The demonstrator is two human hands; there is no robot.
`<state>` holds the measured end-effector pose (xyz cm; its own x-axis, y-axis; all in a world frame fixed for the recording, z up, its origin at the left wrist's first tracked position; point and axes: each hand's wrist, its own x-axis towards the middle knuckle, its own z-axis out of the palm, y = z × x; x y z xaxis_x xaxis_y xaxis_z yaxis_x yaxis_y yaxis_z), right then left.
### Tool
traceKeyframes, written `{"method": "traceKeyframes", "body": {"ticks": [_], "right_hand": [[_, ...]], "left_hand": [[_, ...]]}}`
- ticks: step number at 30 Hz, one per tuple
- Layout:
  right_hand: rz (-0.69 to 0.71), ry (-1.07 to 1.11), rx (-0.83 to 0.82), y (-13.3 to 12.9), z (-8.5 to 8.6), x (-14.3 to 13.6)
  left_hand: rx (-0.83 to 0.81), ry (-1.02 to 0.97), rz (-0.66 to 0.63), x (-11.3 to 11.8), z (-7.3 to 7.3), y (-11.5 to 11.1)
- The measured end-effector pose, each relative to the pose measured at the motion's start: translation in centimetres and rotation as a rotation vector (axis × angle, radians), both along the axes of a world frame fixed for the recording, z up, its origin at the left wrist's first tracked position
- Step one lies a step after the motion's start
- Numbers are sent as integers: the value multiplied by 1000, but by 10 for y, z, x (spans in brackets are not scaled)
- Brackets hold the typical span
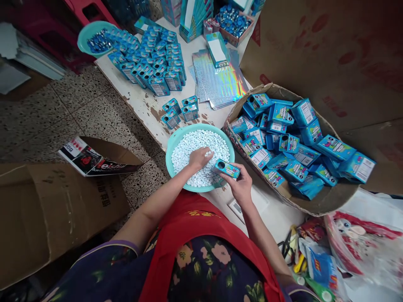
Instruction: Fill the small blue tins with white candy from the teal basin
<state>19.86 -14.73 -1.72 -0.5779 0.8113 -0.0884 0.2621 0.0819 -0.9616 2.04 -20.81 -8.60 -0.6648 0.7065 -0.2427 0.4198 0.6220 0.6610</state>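
A turquoise basin (169,156) full of small white candies (201,138) stands on the table in front of me. My left hand (199,160) is down among the candies, its fingers curled in around some of them; the fingertips are partly hidden. In my right hand (242,183) I hold a small blue candy box (227,168) over the basin's right side, tilted, with a dark round hole in its top. Just beyond the basin, several similar boxes (190,112) stand upright with their holes showing.
Many more boxes (157,63) stand packed at the table's far end, near a bowl of blue caps (100,41). Shiny holographic sheets (217,79) lie behind the basin. To the right, a cut-down carton (280,197) holds heaped blue boxes. A white scale (236,207) lies by my right forearm.
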Motion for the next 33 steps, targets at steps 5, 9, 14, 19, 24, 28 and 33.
{"method": "traceKeyframes", "body": {"ticks": [5, 9, 14, 19, 24, 28, 33], "right_hand": [[6, -64, 166, -3, 3, -2], [91, -69, 305, -10, 5, -15], [181, -102, 343, -17, 6, -27], [174, -118, 307, -14, 7, -27], [146, -94, 280, -13, 8, -29], [148, -88, 252, -14, 11, -32], [118, -108, 271, -15, 16, -33]], "left_hand": [[406, -584, 384, -2, 31, -5], [763, -959, 473, 9, 79, -8], [915, -1005, 571, 15, 100, -2], [901, -966, 574, 15, 97, 4], [926, -884, 551, 18, 99, 8], [911, -882, 546, 19, 101, 9], [890, -806, 527, 19, 104, 10]]}}
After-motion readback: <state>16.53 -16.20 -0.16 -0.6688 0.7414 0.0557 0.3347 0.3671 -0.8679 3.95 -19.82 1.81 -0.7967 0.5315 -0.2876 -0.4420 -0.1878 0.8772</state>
